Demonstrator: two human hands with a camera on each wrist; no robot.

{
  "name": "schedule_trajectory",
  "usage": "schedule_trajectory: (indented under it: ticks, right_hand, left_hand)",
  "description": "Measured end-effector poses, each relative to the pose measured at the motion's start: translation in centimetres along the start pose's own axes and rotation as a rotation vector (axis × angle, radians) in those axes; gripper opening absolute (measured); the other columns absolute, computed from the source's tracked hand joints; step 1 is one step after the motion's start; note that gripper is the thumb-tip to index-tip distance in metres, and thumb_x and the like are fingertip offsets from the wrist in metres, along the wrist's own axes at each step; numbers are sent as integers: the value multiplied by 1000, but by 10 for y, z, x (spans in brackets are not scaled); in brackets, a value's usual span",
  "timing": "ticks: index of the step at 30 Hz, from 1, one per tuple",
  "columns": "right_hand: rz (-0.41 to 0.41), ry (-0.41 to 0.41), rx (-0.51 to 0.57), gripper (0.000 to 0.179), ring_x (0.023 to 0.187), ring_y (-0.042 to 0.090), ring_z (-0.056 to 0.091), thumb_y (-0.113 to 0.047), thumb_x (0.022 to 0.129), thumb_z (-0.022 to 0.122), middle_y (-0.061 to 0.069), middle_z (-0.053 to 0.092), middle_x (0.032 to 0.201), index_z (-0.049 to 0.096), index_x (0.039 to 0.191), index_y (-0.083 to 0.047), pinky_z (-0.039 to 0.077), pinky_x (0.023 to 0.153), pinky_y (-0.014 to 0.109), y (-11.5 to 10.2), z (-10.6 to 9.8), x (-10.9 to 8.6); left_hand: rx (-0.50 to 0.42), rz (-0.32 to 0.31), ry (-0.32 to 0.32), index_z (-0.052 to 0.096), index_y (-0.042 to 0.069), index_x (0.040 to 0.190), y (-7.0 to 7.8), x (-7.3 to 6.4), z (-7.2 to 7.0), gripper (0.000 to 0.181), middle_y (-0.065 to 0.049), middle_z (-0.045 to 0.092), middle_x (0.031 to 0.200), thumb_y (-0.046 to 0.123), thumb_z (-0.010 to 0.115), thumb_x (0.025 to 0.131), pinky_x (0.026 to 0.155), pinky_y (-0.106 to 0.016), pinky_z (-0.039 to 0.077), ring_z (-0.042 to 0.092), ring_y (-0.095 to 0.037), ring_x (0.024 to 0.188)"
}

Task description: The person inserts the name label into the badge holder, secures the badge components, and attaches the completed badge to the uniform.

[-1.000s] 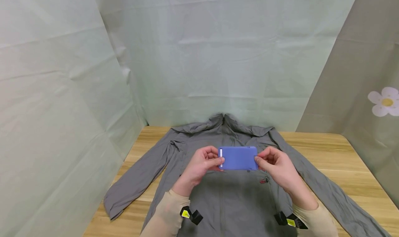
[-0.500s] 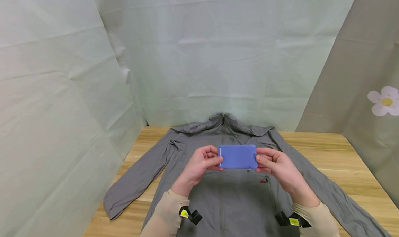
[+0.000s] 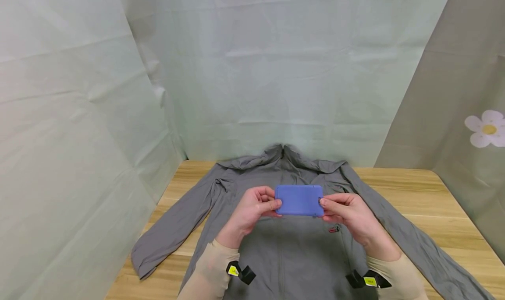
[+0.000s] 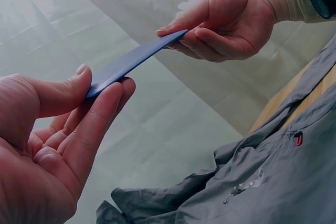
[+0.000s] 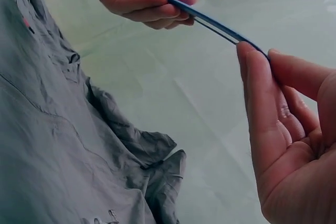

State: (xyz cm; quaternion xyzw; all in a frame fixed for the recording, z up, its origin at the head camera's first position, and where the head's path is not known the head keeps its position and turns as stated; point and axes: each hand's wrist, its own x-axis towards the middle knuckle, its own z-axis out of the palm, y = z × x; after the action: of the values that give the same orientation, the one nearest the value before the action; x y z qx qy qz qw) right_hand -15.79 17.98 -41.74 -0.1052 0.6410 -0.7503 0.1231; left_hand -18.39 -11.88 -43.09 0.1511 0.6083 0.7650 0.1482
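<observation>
Above the grey jacket, both hands hold a flat blue card holder level between them. My left hand pinches its left end, thumb on the near face and fingers behind. At the other end, my right hand pinches it with the thumb beside a small dark slot. Seen edge-on in the left wrist view, the card holder is thin. In the right wrist view, a narrow gap shows along the underside of the card holder. The fingertips cover both ends.
The jacket lies spread on a wooden table, sleeves out to both sides and collar at the back edge. A red zip pull shows on its chest. Pale cloth sheets hang behind and at the left.
My right hand has shifted its grip on the card holder's right end. A white strip at the left end no longer shows. The left hand and the jacket have hardly moved.
</observation>
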Motion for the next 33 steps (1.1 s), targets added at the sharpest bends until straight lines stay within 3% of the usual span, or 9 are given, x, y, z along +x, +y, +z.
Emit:
schedule_trajectory:
  ticks: [10, 19, 23, 29, 33]
  right_hand:
    - [-8, 112, -43, 21, 70, 11, 76, 2, 99, 74, 5, 79, 81, 86, 96, -14, 65, 69, 30, 1, 11, 1]
    - [-11, 177, -65, 14, 67, 12, 76, 1, 97, 76, 6, 79, 80, 86, 97, -9, 65, 67, 30, 4, 14, 4]
    - [-25, 195, -89, 9, 68, 12, 76, 0, 97, 77, 6, 80, 84, 84, 103, 0, 66, 69, 31, 5, 15, 5]
    - [-26, 247, -145, 25, 70, 14, 76, -3, 97, 79, 5, 80, 88, 76, 114, 15, 66, 71, 32, 5, 20, 5]
    - [-24, 258, -167, 31, 71, 15, 77, -5, 97, 80, 7, 80, 90, 73, 117, 18, 66, 71, 33, 3, 21, 4]
  left_hand:
    - [2, -20, 8, 64, 4, 88, 0, 0, -2, 17, -5, 72, 79, -9, 71, 97, 72, -35, 67, 75, -15, 72]
    - [8, -17, -1, 64, 5, 88, 3, 0, -3, 17, -5, 72, 81, -6, 74, 96, 71, -35, 67, 75, -15, 74]
    - [5, -5, -2, 67, 5, 94, 5, 0, -2, 12, -6, 73, 86, 0, 77, 94, 72, -34, 66, 76, -17, 76]
    - [20, -1, 22, 69, -4, 111, 6, 1, -1, 19, -6, 75, 92, 4, 78, 95, 73, -34, 66, 75, -16, 80]
    - [26, -4, 37, 70, -5, 111, 6, 0, -1, 20, -7, 75, 92, 4, 78, 95, 72, -34, 66, 75, -17, 80]
